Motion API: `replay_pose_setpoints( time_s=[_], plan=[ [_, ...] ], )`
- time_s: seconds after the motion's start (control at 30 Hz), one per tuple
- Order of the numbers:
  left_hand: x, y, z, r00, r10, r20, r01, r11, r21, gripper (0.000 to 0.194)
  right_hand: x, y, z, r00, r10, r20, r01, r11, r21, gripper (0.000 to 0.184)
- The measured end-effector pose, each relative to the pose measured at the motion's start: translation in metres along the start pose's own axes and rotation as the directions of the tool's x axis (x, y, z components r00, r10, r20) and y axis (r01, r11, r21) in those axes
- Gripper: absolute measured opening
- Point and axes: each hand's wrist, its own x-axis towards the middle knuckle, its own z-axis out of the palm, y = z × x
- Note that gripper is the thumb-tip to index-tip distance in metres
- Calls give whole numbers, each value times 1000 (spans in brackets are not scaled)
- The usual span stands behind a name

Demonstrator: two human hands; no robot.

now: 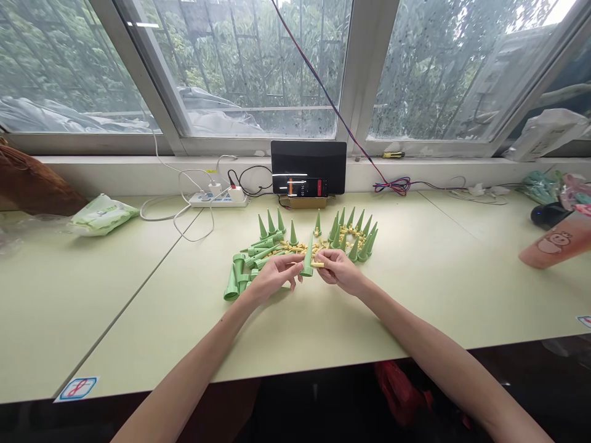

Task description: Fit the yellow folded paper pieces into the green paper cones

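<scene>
As a green spike (308, 258) is held point-up between two hands over the smooth, pale table (415, 301), the left hand (278, 274), half curled, pinches its lower end; the right hand (340, 269), thumb and finger closed, grips a slim yellow peg (317, 264) just beside it. The hollow-looking spike is probably light, stiff plastic, slick along its taper, best taken by the flared base. Beyond the spike stand similar cones (364, 249) and, farther back, a phone (305, 187).
</scene>
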Motion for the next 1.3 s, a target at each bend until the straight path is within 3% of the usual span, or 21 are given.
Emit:
replay_pose_setpoints(
  time_s=[0.33,0.63,0.87,0.97,1.03,1.17,1.3],
  plan=[
    [5,-16,-2,992,121,-44,-120,992,35,40,2,6,-4,999,20,-38,-19,1000,9,42],
    [5,-12,4,975,171,-145,-154,981,122,22,3,8,-4,998,35,-53,-34,999,34,41],
    [4,-4,4,990,47,-132,-43,999,32,42,4,7,-1,995,17,-99,-15,1000,20,41],
    [3,2,2,976,21,-215,-18,1000,16,40,3,6,2,991,-30,-129,17,995,-100,42],
    [3,3,1,972,-15,-235,24,999,33,50,2,6,4,989,-72,-132,46,981,-188,42],
    [4,0,2,975,-97,-200,115,990,80,70,-1,5,9,988,-128,-90,93,943,-321,42],
    [4,-1,4,977,-123,-172,151,976,157,69,-2,4,11,986,-159,-44,126,897,-423,41]
  ],
)
